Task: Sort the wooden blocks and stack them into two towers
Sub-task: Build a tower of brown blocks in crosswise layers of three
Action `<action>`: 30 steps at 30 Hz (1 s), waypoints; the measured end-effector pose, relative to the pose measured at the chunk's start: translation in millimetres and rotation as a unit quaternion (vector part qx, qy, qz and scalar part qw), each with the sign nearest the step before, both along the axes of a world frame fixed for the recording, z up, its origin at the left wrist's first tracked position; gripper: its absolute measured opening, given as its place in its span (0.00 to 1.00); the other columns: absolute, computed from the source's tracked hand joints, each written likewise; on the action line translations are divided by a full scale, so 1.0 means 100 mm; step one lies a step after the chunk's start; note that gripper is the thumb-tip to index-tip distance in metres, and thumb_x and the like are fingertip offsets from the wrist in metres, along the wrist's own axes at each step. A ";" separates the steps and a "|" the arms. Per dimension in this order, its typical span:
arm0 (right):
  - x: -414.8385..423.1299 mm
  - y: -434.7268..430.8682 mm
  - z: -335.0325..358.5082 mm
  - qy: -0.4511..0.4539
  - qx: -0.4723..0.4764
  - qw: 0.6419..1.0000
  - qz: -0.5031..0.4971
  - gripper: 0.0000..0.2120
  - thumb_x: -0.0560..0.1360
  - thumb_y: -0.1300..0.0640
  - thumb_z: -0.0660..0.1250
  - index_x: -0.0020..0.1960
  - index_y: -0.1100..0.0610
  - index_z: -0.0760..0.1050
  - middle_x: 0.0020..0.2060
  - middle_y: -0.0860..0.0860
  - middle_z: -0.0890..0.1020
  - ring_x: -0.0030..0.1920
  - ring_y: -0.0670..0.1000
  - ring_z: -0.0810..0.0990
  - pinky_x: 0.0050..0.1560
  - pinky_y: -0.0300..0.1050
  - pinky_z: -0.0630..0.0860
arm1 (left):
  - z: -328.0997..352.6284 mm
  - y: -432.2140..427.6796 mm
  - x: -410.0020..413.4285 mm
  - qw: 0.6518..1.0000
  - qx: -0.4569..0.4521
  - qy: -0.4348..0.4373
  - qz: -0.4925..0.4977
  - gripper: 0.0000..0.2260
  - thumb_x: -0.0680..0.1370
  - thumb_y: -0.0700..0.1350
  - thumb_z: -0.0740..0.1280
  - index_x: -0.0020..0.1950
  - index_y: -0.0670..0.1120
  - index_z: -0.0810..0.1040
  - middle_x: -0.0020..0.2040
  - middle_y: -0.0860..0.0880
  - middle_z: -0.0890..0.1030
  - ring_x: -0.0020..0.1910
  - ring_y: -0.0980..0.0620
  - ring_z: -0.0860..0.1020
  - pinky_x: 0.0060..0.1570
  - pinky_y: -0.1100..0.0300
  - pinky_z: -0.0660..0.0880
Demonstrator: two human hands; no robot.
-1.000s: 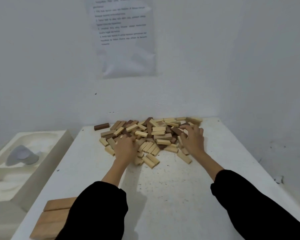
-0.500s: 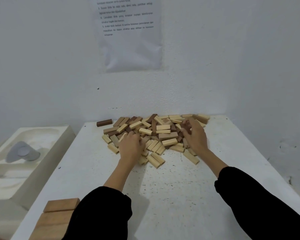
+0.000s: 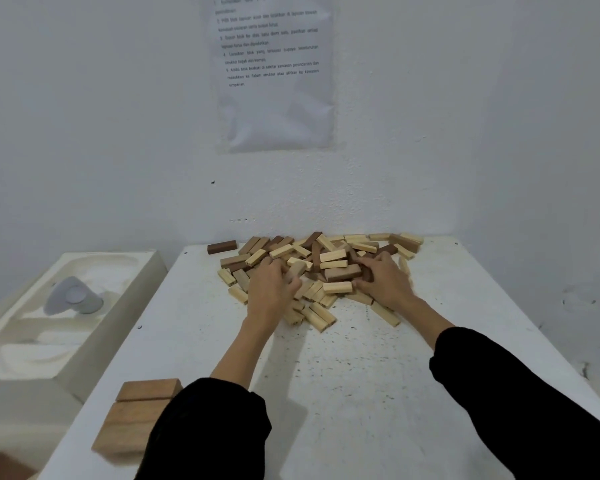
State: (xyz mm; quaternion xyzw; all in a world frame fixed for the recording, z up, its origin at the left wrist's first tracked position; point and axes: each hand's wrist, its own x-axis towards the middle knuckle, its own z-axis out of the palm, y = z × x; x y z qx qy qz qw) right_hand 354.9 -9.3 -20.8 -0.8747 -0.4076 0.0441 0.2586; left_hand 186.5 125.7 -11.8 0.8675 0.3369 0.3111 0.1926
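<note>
Reaching forward across the white table (image 3: pixel 326 382) with both arms, in black sleeves (image 3: pixel 205 431) ending at mid-forearm. Laying the left hand (image 3: pixel 270 291) knuckles up on the near left edge of the pile of wooden blocks (image 3: pixel 333 256), curling the fingers down among the pieces and pointing the thumb to the right, just beside a tilted tan block (image 3: pixel 297 269). Touching that block or closing round it: impossible to tell. Setting the right hand (image 3: pixel 386 282) on the near right part of the pile, angling the wrist inward and bending the fingers over a dark piece (image 3: pixel 367 277) beside a long brown block (image 3: pixel 343 273). Gripping it or merely resting on it: again impossible to tell. Holding the two hands apart, with a few light blocks between them.

Lying at the far end of the table, close to the wall, heaped loosely in light, mid-brown and dark wood. Lying just apart from the heap at its far left, one dark block (image 3: pixel 221 247).

Burying the fingertips of both hands among the blocks. Smearing the outer edge of the right hand with motion blur. Covering part of the larger wooden blocks (image 3: pixel 142 417) at the near left corner with the left sleeve. Cutting off the top of the printed sheet (image 3: pixel 274 81) on the wall, with text too small to read. Showing, left of the table, a white moulded tray (image 3: pixel 118 327) holding a grey piece (image 3: pixel 71 299) of unclear kind.
</note>
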 end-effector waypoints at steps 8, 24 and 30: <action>-0.17 -0.02 0.15 -0.035 0.041 0.997 -0.049 0.15 0.68 0.51 0.75 0.54 0.50 0.79 0.57 0.53 0.73 0.59 0.54 0.73 0.45 0.43 0.69 | 0.08 -0.16 -0.26 0.998 -0.016 -0.045 -0.040 0.14 0.78 0.51 0.65 0.48 0.40 0.77 0.35 0.45 0.79 0.33 0.50 0.75 0.38 0.54 0.73; -0.89 -0.84 0.19 -0.037 -0.058 0.955 0.287 0.16 0.67 0.53 0.75 0.54 0.46 0.80 0.46 0.45 0.74 0.50 0.47 0.65 0.50 0.44 0.65 | -0.15 -0.92 -1.16 0.992 -0.020 0.079 -0.096 0.16 0.79 0.49 0.63 0.65 0.44 0.71 0.47 0.45 0.79 0.42 0.51 0.74 0.40 0.60 0.68; -1.18 -0.87 0.18 0.002 -0.131 0.944 0.303 0.16 0.70 0.48 0.72 0.58 0.47 0.77 0.40 0.39 0.70 0.48 0.46 0.68 0.49 0.44 0.67 | -0.28 -1.16 -1.41 0.991 -0.010 0.089 -0.101 0.14 0.77 0.48 0.65 0.61 0.47 0.74 0.49 0.50 0.74 0.43 0.52 0.74 0.41 0.62 0.68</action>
